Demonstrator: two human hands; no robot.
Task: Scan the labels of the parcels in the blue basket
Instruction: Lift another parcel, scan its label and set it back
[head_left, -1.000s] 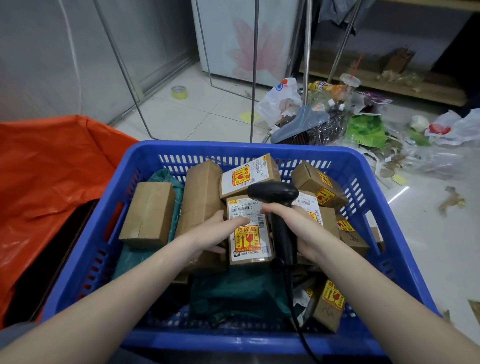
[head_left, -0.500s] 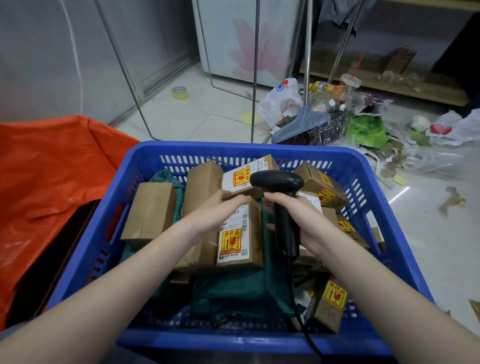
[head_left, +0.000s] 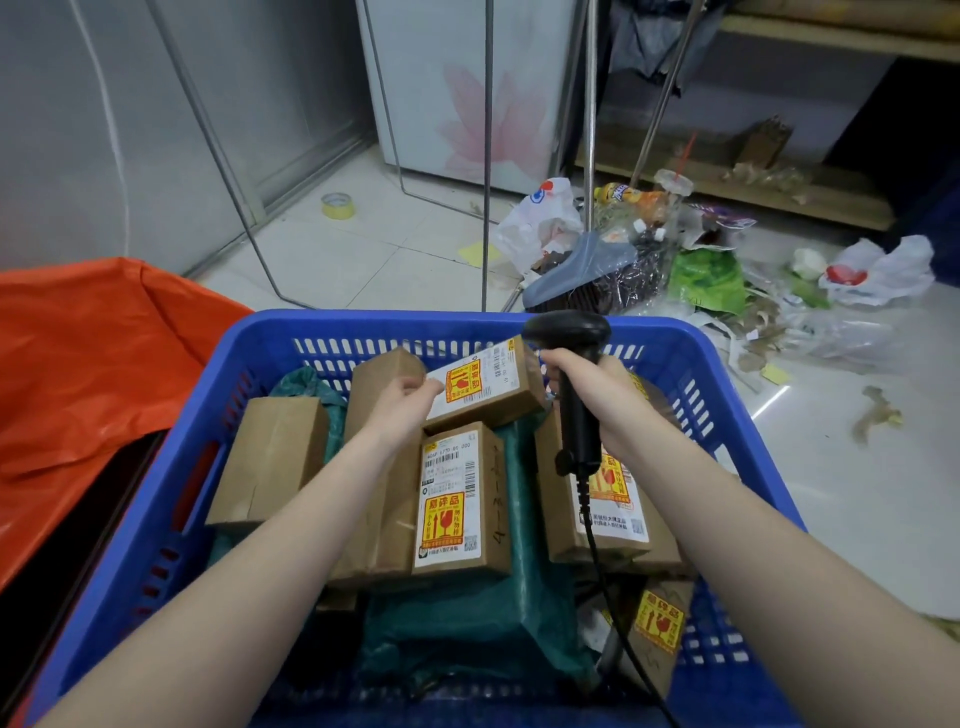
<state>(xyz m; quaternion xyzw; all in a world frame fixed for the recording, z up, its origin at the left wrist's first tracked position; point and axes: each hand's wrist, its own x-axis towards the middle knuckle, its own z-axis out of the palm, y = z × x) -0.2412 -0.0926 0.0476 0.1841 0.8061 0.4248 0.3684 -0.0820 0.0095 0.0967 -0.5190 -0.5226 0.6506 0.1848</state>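
A blue basket (head_left: 737, 358) holds several brown cardboard parcels and green mailer bags. My left hand (head_left: 402, 402) grips the left end of a labelled parcel (head_left: 493, 382) near the basket's far side, label up and tilted. My right hand (head_left: 597, 395) holds a black barcode scanner (head_left: 571, 358) upright just right of that parcel, its cable trailing toward me. Below lies another parcel with a white label and yellow fragile sticker (head_left: 454, 501). A labelled parcel (head_left: 608, 509) sits under the scanner cable.
An orange sack (head_left: 88, 374) lies left of the basket. Plastic bags, bottles and a dustpan (head_left: 576, 265) litter the tiled floor beyond and to the right. Metal rack legs (head_left: 487, 156) stand behind the basket. A tape roll (head_left: 337, 205) sits on the floor.
My left hand let go of the fragile-sticker parcel, which now lies lower in the basket, and took hold of the parcel behind it. My right hand raised the scanner toward the far side.
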